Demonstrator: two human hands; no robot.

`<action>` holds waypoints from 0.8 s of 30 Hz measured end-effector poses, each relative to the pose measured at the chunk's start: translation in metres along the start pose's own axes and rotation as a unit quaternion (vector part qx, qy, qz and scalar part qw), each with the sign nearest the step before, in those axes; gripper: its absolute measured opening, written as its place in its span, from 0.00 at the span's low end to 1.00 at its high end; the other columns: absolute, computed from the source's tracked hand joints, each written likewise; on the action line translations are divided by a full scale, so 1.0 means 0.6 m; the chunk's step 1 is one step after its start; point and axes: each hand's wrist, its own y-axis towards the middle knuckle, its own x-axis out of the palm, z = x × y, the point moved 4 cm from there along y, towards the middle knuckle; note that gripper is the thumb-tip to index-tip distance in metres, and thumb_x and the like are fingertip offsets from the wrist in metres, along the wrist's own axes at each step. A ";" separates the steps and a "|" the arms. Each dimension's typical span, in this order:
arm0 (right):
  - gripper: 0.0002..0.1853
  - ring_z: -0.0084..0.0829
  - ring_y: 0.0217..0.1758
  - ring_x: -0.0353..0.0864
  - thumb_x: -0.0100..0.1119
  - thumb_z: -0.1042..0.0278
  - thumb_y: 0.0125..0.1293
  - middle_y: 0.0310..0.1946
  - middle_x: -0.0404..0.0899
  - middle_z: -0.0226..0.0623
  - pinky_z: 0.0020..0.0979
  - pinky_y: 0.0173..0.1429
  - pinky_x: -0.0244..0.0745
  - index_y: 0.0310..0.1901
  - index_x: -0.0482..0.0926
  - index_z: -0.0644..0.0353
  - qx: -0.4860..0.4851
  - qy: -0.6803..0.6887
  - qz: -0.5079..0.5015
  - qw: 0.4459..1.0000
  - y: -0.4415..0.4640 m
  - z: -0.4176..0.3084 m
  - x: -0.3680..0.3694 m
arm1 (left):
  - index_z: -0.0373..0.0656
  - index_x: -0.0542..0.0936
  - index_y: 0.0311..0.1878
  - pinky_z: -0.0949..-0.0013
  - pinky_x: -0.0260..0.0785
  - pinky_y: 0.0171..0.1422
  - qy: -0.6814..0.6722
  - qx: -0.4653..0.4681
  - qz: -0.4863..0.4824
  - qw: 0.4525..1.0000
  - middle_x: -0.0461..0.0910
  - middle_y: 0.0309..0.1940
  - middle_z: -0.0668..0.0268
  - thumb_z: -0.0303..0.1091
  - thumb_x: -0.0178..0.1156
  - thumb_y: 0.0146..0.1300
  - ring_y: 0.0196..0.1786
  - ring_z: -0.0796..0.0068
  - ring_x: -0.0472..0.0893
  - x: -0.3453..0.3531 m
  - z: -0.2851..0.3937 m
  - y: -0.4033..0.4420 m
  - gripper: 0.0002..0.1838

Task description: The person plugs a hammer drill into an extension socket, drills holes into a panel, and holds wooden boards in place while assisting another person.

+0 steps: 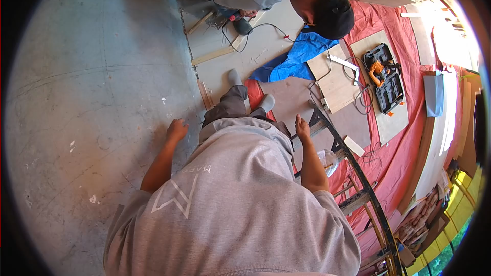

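My left hand (177, 129) hangs beside the pale wall with its fingers loosely bent and apart, and nothing shows in it. On the other side, my right hand (303, 129) is out in front of a black-edged ladder (335, 135), its fingers partly stretched and no object visible in them. I cannot tell whether it touches the ladder. Between the hands are my grey shirt and dark trousers, and my socked feet (266, 103) are on the floor covering.
Ahead, a person in a dark cap (333, 16) bends over a red-and-dark power tool (238, 17) beside wooden strips. A blue tarp (296, 57), plywood panel (335, 89), metal square (343, 62), cables and an opened case with an orange tool (378, 73) lie over red sheeting (371, 15).
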 end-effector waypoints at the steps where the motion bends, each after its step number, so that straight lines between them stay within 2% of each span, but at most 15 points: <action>1: 0.38 0.42 0.36 0.84 0.34 0.33 0.70 0.32 0.82 0.50 0.41 0.43 0.75 0.39 0.78 0.69 -0.003 0.011 0.002 1.000 0.002 0.004 0.003 | 0.46 0.78 0.55 0.55 0.68 0.61 0.000 0.001 0.002 1.000 0.75 0.56 0.55 0.47 0.59 0.61 0.59 0.55 0.75 0.000 0.000 0.000 0.22; 11: 0.40 0.37 0.31 0.84 0.36 0.31 0.69 0.33 0.83 0.48 0.35 0.35 0.76 0.41 0.78 0.70 0.010 0.056 -0.027 0.998 0.015 0.024 0.013 | 0.46 0.79 0.55 0.55 0.69 0.60 -0.004 0.002 0.011 1.000 0.76 0.55 0.56 0.46 0.59 0.61 0.58 0.55 0.76 -0.005 0.010 -0.007 0.21; 24: 0.39 0.35 0.28 0.81 0.37 0.32 0.69 0.34 0.83 0.49 0.34 0.33 0.75 0.43 0.78 0.70 0.017 0.063 -0.036 0.997 0.022 0.022 0.007 | 0.45 0.79 0.55 0.54 0.69 0.61 -0.005 0.002 0.013 1.000 0.76 0.55 0.55 0.46 0.59 0.61 0.58 0.53 0.76 -0.024 0.023 -0.014 0.22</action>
